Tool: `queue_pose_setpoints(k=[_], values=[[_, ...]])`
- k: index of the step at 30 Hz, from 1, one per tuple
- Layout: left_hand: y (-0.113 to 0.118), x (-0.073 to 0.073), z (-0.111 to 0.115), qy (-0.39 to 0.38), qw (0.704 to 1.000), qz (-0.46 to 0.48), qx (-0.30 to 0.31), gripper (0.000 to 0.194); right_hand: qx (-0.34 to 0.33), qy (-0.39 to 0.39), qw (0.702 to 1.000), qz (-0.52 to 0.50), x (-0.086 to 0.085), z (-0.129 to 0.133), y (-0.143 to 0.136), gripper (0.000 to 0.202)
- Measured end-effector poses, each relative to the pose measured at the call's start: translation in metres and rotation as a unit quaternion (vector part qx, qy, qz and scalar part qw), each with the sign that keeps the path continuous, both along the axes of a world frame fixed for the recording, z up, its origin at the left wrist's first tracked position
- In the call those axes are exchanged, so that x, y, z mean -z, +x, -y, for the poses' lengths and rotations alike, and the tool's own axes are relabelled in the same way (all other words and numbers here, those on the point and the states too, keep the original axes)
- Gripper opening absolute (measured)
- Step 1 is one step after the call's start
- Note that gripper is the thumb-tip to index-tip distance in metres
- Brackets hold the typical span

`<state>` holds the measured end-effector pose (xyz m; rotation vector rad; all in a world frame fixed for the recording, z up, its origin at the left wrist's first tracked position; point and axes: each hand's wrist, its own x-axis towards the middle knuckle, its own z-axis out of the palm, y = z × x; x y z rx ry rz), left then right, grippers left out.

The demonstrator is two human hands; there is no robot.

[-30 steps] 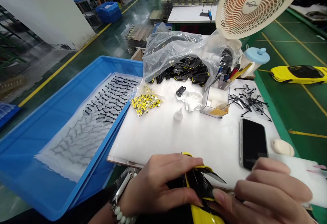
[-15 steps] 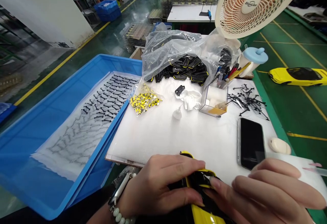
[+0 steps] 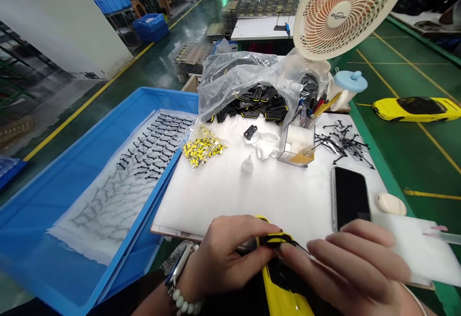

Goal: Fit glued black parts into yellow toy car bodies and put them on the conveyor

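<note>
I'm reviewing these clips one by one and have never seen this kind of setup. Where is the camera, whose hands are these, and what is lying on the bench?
There is no machine here: a camera worn on a person's head looks forward and down at their own bare hands. The left hand, with a bead bracelet and watch at the wrist, and the right hand together grip a yellow toy car body, fingers closing on a black and yellow part at its front. On the white board lie a black phone, a small bag of yellow pieces, a clear bag of black parts and loose black clips. A fan stands behind. At left is a blue tray with rows of small black parts.
</note>
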<state>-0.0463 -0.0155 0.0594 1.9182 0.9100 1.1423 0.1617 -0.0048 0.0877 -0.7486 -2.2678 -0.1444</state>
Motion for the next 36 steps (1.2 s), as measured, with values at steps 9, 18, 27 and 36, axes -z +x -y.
queue_pose_setpoints(k=[9,18,27,36], values=[[0.000,0.010,-0.007,-0.010,0.999,0.010,-0.032,0.024,-0.073,-0.280,0.938,-0.189,0.029,-0.016,-0.021,0.014],[0.003,0.013,-0.003,-0.210,0.976,0.054,-0.037,0.020,-0.055,-0.372,0.880,-0.289,0.041,-0.018,-0.033,0.002],[0.004,0.011,-0.014,-0.282,0.955,0.091,-0.019,0.019,-0.091,-0.660,0.714,-0.216,0.043,-0.017,-0.017,0.027],[-0.001,0.011,-0.006,-0.237,0.968,0.085,-0.019,0.014,-0.080,-0.636,0.729,-0.241,0.047,-0.012,-0.025,0.010]])
